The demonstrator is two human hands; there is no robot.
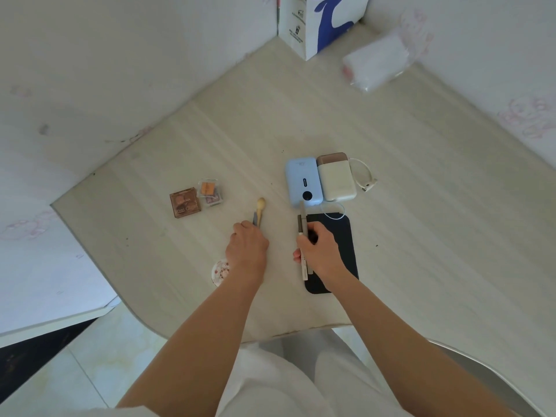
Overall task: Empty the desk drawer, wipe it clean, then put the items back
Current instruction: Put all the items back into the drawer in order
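L hand point(247, 246) grips brush point(260, 209); R hand point(320, 251) pinches pens point(303, 236) (tips protrude).

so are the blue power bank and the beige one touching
Touching: in the head view the blue power bank and the beige power bank lie side by side, long edges pressed together with no desk showing between.

Brown eyeshadow palette point(185, 202) lid reads "Mini".

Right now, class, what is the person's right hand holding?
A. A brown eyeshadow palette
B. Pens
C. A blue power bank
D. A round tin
B: the right hand grips a bundle of pens above the dark pad; nothing else is in it.
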